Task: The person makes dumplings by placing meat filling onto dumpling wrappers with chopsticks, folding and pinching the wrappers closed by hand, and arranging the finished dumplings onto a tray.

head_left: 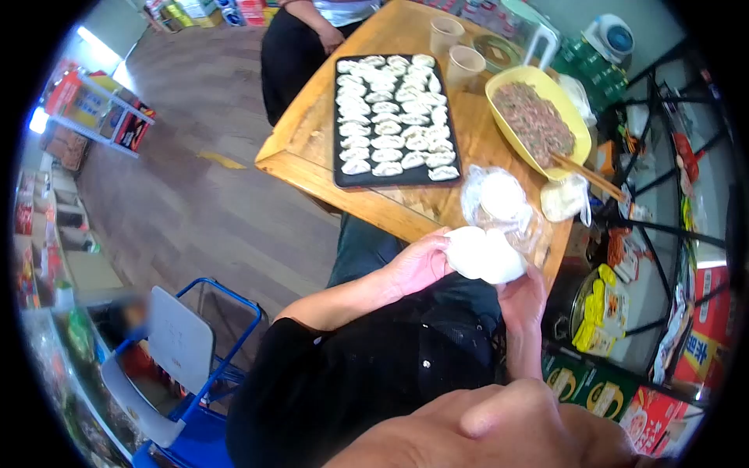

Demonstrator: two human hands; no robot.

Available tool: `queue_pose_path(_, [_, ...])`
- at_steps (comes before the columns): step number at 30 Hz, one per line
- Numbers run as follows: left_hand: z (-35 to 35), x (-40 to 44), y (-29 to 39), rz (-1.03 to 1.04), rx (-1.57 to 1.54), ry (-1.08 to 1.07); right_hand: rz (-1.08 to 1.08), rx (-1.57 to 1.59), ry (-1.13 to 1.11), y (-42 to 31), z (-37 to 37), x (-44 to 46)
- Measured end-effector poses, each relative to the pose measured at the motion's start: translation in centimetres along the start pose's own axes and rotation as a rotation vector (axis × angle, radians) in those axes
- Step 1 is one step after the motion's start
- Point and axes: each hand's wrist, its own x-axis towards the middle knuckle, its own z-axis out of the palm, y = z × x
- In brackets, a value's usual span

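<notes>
Between my hands are white round dough wrappers [485, 256], partly overlapping, just off the table's near edge. My left hand [421, 265] pinches their left side, and my right hand [523, 300] holds the lower right side. Just beyond them, a stack of white wrappers [502, 195] lies on clear plastic. A black tray [338, 148] with rows of filled dumplings [388, 142] is on the wooden table [296, 140]. To its right, a yellow bowl [573, 97] holds minced filling [534, 121], with chopsticks [589, 175] resting on its rim.
Two cups [466, 62] stand behind the tray. Another person [308, 47] sits at the table's far left side. A blue-framed chair [181, 335] is at lower left. Shelves with packages [616, 312] line the right side, beside a dark pot [567, 308].
</notes>
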Motion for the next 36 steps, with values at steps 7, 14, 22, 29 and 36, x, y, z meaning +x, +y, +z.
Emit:
queue_pose_path(7, [-1.0, -0.6, 1.7, 0.027, -0.034, 0.039, -0.079, -0.080, -0.129, -2.3, -2.8, 2.2])
queue_pose_path(14, [-1.6, -1.5, 3.3, 0.140, 0.118, 0.075, -0.126, -0.284, -0.109, -5.2, 3.0, 3.0])
queue_pose_path(22, [-1.1, -2.5, 3.2, 0.137, 0.155, -0.002, -0.214, -0.510, -0.138, -4.9, 1.5, 11.3])
queue_pose_path(29, [-0.2, -2.8, 1.7, -0.033, 0.127, 0.065, -0.259, -1.013, -0.017, -6.1, -2.1, 11.9])
queue_pose_path(36, [1.4, -3.1, 1.0, -0.228, 0.235, 0.040, -0.683, -1.577, 0.054, -7.0, 1.3, 6.9])
